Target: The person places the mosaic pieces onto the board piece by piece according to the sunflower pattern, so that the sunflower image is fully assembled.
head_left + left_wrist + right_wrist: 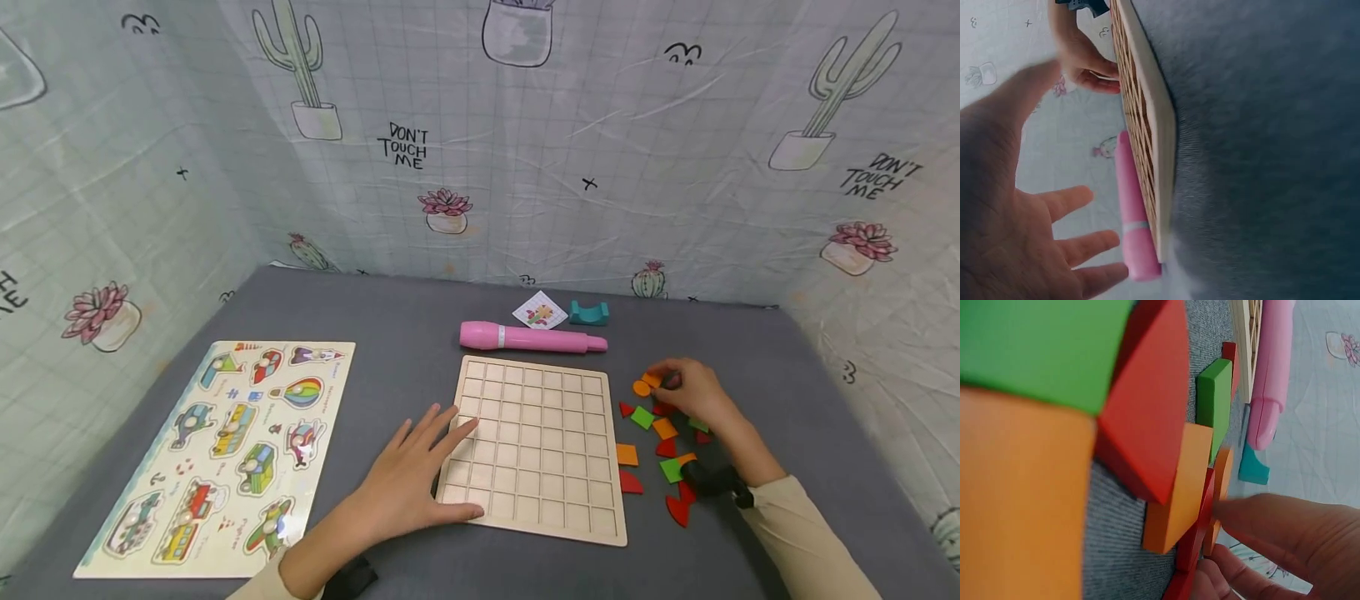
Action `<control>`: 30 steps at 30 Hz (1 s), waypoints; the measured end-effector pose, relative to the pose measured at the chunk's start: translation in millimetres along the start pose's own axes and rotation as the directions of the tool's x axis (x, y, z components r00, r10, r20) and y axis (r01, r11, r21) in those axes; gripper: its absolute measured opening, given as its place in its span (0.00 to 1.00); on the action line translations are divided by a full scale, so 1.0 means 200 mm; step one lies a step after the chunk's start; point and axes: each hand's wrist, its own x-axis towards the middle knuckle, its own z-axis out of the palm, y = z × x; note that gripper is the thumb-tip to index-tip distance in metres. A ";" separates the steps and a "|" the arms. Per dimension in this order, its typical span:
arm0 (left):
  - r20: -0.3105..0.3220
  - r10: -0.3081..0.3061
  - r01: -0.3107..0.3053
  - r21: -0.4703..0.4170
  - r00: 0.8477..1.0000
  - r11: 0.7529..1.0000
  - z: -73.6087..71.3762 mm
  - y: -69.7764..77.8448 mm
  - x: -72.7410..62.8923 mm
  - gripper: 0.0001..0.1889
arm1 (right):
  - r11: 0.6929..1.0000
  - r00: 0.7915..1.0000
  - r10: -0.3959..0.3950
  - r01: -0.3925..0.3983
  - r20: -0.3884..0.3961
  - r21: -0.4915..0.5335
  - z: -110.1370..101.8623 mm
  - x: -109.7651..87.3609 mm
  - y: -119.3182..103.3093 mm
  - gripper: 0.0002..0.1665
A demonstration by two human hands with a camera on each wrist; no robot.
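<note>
Bends the fingers of the right hand (697, 392) down at an orange disc (641, 388) and an orange piece (651, 379) just beside it; cannot tell, through blur and overlap, if pinching or only touching. Spreads the fingers of the left hand (408, 475) wide at the left edge of the grid board (536, 450), gripping nothing. Finds around the right hand, between the grid board and the right edge of the tabletop (750, 367), loose green pieces (642, 417) and red pieces (677, 511), some crowded together. Judging by look, expect light, stiff, smooth handling, apt to skid if pushed, hardly fragile. Best take the orange disc by opposite points of its rim, the straight-sided pieces by facing edges, clear of neighbours. Sees beyond the grid board a pink tube (536, 337), then, nearer the tabletop's far edge, a picture card (540, 310) and a teal cradle (589, 313); toward the left edge, a picture puzzle (217, 467).
</note>
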 end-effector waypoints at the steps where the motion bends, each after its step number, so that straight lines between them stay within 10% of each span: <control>1: 0.005 0.007 -0.007 -0.015 1.000 1.000 0.00 -0.01 -0.01 0.53 | 1.000 1.000 0.001 -0.001 -0.001 0.001 0.00 0.00 0.00 0.17; 19: 0.060 -0.029 0.046 -0.308 0.998 0.950 0.07 -0.11 -0.09 0.56 | 1.000 1.000 0.024 -0.024 0.016 -0.001 -0.02 0.03 0.01 0.20; 30: 0.057 -0.019 0.036 -0.320 0.998 0.947 0.07 -0.12 -0.08 0.54 | 0.999 1.000 0.016 -0.017 0.012 0.033 -0.02 0.02 -0.03 0.19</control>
